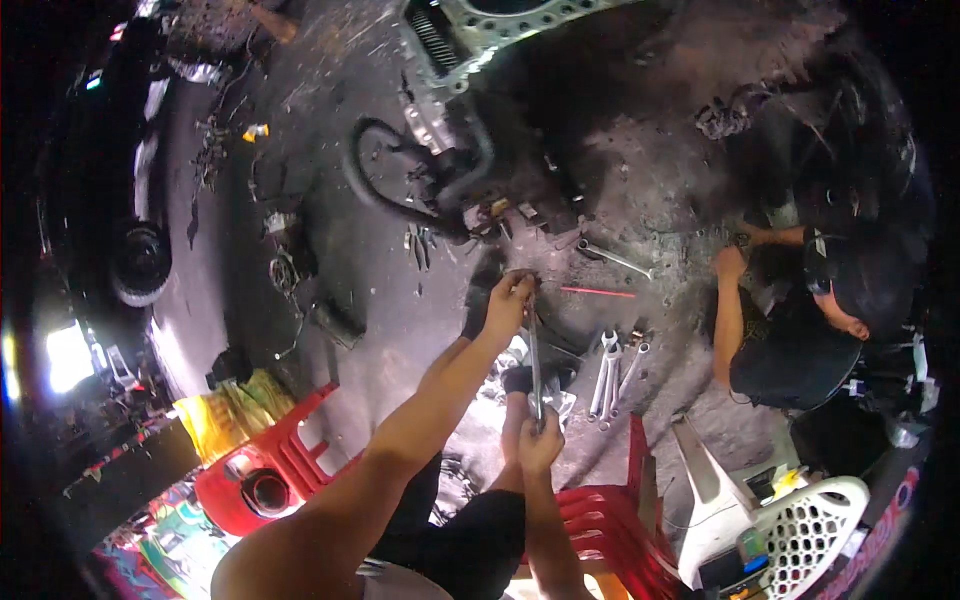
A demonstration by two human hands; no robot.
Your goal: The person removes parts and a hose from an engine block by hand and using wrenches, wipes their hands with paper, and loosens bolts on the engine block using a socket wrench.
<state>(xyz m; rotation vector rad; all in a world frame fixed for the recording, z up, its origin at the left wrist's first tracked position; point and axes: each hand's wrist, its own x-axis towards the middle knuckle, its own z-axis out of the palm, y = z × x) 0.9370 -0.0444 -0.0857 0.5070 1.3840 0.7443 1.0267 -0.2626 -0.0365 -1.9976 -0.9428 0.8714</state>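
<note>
A long, slim metal bar-like tool (535, 355) runs between my two hands; its exact kind is not clear. My left hand (510, 300) is closed around its far end, fingers pinched together. Nearer to me, my right hand (541, 443) grips the lower end. Just right of the tool, several combination wrenches (603, 380) lie side by side on the floor. Another combination wrench (617, 260) lies farther off, with a thin red rod (598, 292) below it. Pliers (417, 246) rest to the left of my left hand.
A black hose (358, 165) curls on the dirty floor, beyond it a metal engine part (520, 22). Red plastic chairs (610, 530) stand close by, and a white chair (815, 535) is at the right. A co-worker (800, 330) crouches at the right, hands near the floor.
</note>
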